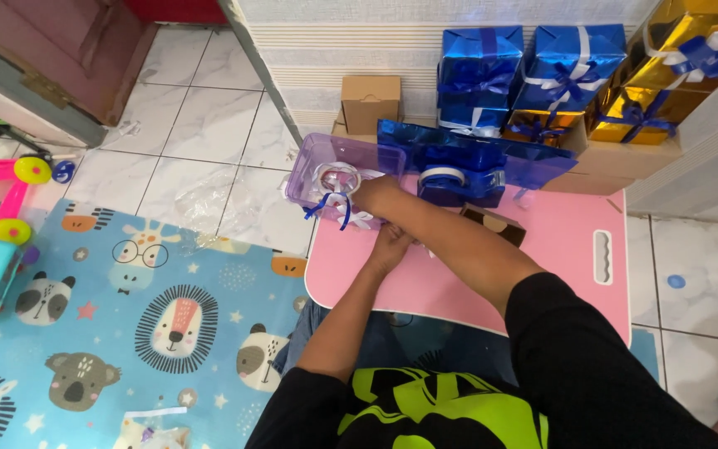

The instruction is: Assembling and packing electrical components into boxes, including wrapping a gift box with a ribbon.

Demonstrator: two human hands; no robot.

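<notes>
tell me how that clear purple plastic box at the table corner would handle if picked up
The purple box looks thin-walled and holds only ribbon rolls, so probably light. It overhangs the pink table edge, so a push could tip it off. The right hand reaches into it.

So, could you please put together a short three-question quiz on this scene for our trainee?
1. True or false: the right hand reaches into the clear purple box at the table's left end.
2. Which colour is the low table? A) green B) pink C) white
3. Fill in: the wrapped gift boxes by the wall are blue and ____.

Key
1. True: it lies at the box's opening, beside the ribbon rolls. The left hand rests on the table just below.
2. B
3. Gold; each is tied with ribbon.
</notes>
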